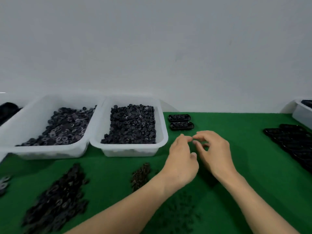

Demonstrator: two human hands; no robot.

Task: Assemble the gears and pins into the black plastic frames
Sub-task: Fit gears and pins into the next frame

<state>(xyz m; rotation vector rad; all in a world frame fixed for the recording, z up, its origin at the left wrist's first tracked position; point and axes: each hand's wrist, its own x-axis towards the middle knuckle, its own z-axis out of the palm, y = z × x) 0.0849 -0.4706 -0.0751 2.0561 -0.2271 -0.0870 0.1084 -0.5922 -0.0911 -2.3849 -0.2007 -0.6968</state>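
Note:
My left hand (181, 159) and my right hand (214, 151) meet fingertip to fingertip above the green mat (244, 149), fingers curled. Blur hides whether a small part sits between them. Two black frames (181, 122) filled with gears lie side by side just beyond the hands. A row of overlapping black frames (295, 144) runs along the right side. Loose on the mat lie a long pile of black gears (59, 200), a small heap of brown pins (141, 174), and scattered small dark gears (180, 215) under my forearms.
Two white bins stand at the back left, one holding black gears (131, 125), the other greyer gears (64, 127). A third bin (8, 110) is cut off at the far left. Another white bin (303, 112) sits at the far right. A pale wall rises behind.

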